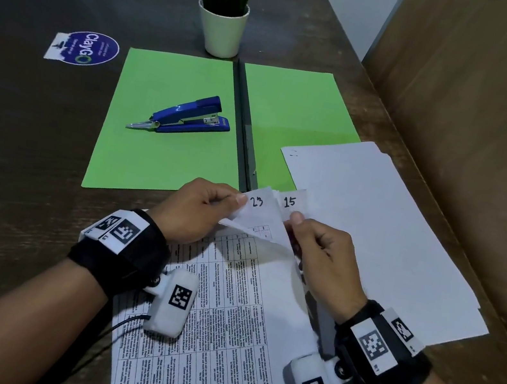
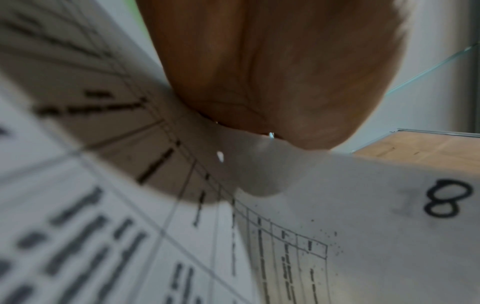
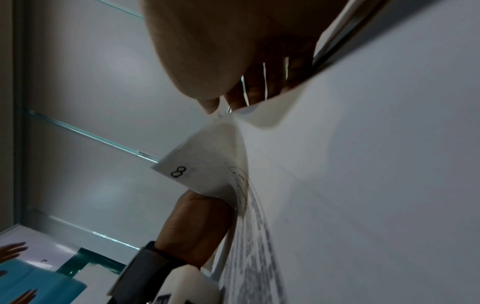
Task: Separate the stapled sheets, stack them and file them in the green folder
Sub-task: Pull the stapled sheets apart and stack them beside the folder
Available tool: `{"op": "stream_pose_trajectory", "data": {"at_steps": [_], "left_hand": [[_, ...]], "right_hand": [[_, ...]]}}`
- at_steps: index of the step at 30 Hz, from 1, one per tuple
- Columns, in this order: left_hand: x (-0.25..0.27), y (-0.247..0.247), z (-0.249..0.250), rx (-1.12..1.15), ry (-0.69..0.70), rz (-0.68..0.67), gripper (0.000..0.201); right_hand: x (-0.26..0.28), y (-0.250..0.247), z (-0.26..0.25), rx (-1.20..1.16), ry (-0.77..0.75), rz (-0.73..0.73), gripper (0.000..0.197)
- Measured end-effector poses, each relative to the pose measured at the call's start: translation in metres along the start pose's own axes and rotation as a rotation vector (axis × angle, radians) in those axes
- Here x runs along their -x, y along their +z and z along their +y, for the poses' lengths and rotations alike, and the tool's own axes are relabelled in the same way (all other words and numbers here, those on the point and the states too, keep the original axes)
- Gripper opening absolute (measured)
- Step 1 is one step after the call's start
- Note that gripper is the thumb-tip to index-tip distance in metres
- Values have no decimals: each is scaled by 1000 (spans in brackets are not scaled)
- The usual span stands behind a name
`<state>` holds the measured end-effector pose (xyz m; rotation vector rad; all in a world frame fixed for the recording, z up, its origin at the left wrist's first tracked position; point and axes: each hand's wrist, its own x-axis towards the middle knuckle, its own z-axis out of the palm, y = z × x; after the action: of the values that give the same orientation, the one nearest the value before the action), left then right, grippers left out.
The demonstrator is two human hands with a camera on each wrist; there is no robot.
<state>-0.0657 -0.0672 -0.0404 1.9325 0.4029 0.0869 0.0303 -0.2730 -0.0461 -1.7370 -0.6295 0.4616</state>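
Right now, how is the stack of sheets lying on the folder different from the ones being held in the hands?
The sheets on the folder lie flat, blank side up, untouched, overlapping the green folder. The held sheets show printed tables and have their top corners lifted and pulled apart, the left hand pinching the corner marked 23 and the right hand the one marked 15. Both are white paper.

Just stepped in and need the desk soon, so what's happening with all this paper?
A person is pulling apart a stapled set of printed sheets: the left hand pinches the corner marked 23, the right hand the corner marked 15. The green folder lies open on the table with a blue stapler on it, and blank-side sheets overlap its right half. Nothing is filed yet.
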Motion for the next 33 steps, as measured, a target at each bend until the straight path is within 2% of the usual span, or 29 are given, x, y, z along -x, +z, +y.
{"op": "stream_pose_trajectory", "data": {"at_steps": [2, 5, 9, 10, 11, 14, 15, 19, 21, 22, 24, 26, 28, 30, 31, 33], "left_hand": [[2, 1, 3, -17, -19, 7, 50], [1, 0, 3, -3, -33, -1, 57], [2, -3, 1, 40, -114, -52, 85], [2, -2, 3, 51, -136, -56, 83], [3, -1, 5, 53, -145, -55, 72], [3, 1, 8, 57, -108, -33, 20], [3, 1, 8, 78, -112, -27, 16], [3, -1, 2, 98, -72, -40, 21], [4, 0, 5, 103, -58, -41, 10], [5, 0, 8, 116, -45, -36, 15], [3, 1, 7, 119, -42, -35, 47], [3, -1, 8, 131, -75, -17, 60], [1, 0, 5, 125, -73, -14, 47], [1, 1, 2, 117, -51, 1, 12], [1, 0, 0, 93, -35, 9, 11], [0, -1, -2, 45, -10, 14, 32]], "right_hand": [[-1, -1, 1, -18, 34, -15, 42], [-2, 0, 2, 16, 21, -3, 6], [-2, 0, 5, 53, 11, 15, 8], [-3, 0, 5, 56, 21, 22, 11], [-3, 0, 6, 59, 35, 32, 18], [-4, -2, 11, 63, 48, 48, 28], [-4, -2, 11, 76, 44, 40, 28], [-4, -3, 13, 142, 7, 11, 24], [-3, -3, 11, 142, -14, -8, 22], [-2, -3, 8, 140, -32, -24, 23], [1, -1, 1, 82, -44, -33, 30], [1, 0, -4, -72, 14, 13, 35], [0, 1, -5, -122, 49, 73, 25], [0, 1, -3, -73, 59, 97, 7], [0, 1, -3, -68, 73, 101, 5], [1, 0, -2, -87, 89, 85, 8]]}}
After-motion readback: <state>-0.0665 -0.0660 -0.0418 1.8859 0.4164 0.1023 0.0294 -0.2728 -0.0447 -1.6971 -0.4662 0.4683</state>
